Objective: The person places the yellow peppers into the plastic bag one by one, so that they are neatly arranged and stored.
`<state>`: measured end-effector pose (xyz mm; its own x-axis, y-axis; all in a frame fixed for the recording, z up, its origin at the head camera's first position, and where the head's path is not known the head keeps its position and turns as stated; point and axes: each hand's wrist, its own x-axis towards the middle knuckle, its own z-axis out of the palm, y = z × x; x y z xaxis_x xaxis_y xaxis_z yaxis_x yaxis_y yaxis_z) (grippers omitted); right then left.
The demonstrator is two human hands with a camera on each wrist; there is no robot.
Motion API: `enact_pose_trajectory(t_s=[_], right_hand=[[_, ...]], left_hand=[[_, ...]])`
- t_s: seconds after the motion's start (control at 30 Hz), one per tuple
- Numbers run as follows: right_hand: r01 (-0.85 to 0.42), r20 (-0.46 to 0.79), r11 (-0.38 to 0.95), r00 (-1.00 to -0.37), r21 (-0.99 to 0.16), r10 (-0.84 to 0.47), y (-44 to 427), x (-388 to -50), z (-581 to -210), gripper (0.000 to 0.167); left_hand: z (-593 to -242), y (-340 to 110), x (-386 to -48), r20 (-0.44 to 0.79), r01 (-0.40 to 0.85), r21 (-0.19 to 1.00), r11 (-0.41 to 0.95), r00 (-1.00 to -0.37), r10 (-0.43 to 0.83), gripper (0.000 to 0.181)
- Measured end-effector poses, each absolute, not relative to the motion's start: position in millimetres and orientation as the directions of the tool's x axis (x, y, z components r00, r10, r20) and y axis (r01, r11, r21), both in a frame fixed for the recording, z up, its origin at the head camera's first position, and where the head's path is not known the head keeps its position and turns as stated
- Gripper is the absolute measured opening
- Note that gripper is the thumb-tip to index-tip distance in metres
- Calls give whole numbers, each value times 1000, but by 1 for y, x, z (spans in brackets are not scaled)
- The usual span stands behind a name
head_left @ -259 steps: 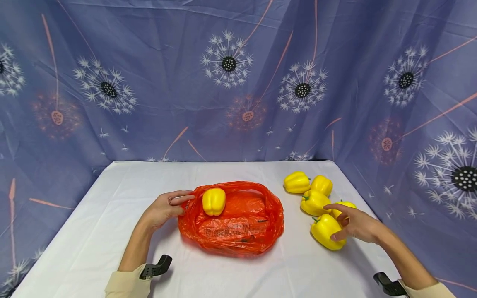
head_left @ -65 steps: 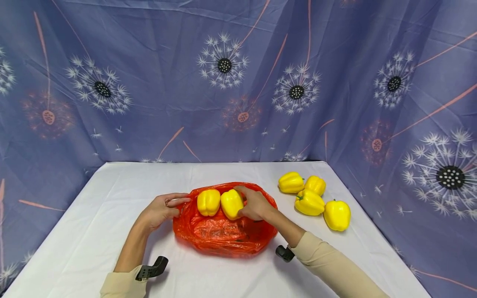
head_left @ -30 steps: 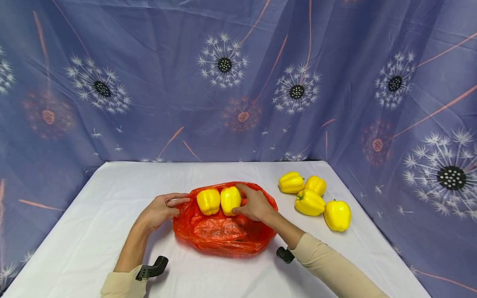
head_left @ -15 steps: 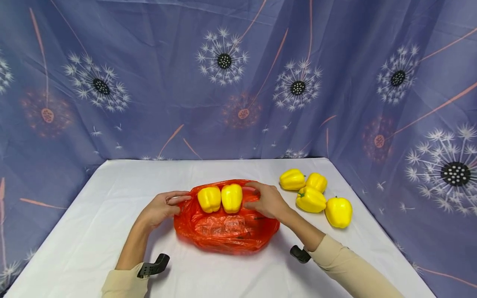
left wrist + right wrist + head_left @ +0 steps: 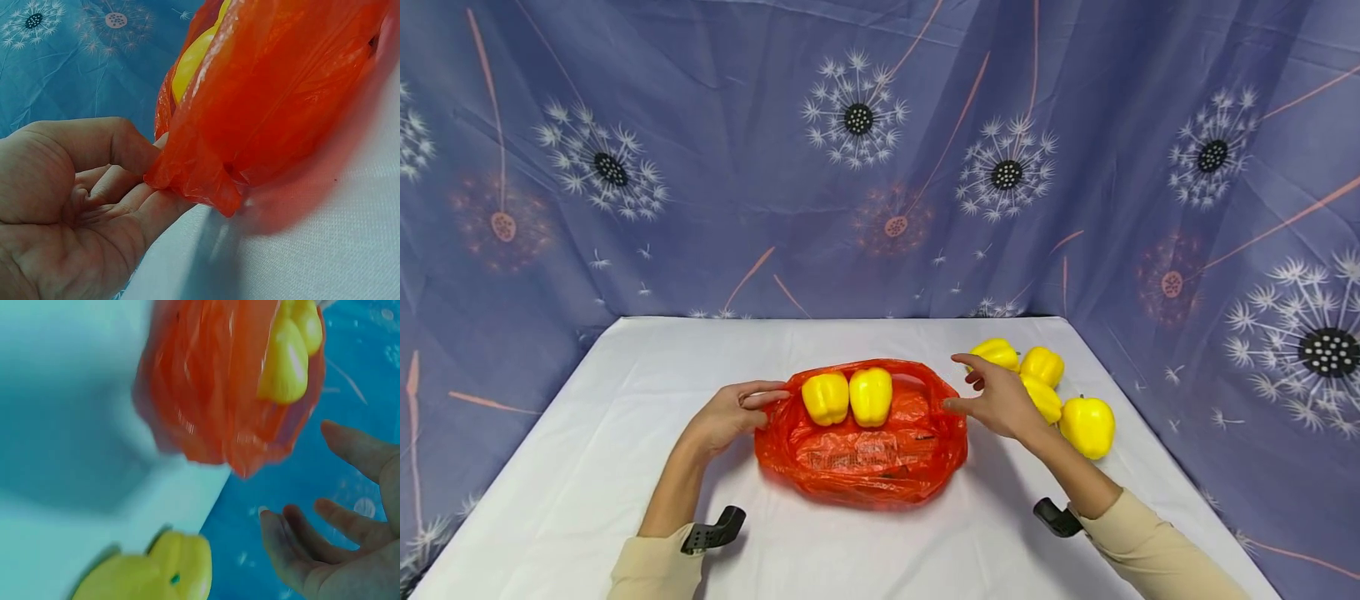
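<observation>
A red plastic bag (image 5: 865,454) lies on the table with its mouth spread. Inside, two yellow bell peppers (image 5: 826,398) (image 5: 871,397) sit side by side toward the back left. My left hand (image 5: 730,421) pinches the bag's left edge between thumb and fingers, as the left wrist view shows with the gathered red plastic (image 5: 200,175). My right hand (image 5: 996,400) is over the bag's right edge with fingers spread and nothing held. In the right wrist view its fingers (image 5: 353,522) are apart from the bag (image 5: 206,394).
Several yellow bell peppers lie at the table's right, among them a front one (image 5: 1087,427) and a back one (image 5: 1042,367); my right hand partly covers some. A white cloth covers the table (image 5: 865,558). A blue dandelion-print curtain (image 5: 737,167) stands behind and along the sides.
My right hand brought a second bell pepper from the right group into the bag, set it beside the first, let go and moved right, out of the bag. The left hand kept its place.
</observation>
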<state>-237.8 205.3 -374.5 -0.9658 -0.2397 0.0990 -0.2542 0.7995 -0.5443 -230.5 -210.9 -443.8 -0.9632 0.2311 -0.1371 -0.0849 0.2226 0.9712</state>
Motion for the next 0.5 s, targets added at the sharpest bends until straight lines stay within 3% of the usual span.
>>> enact_pose_trajectory(t_s=[0.5], right_hand=[[-162,127,859,-985,-486,-114,280,-237,-369,79]], left_hand=[[-444,-212,-231,-143,-94,971,222,-966,216,66]])
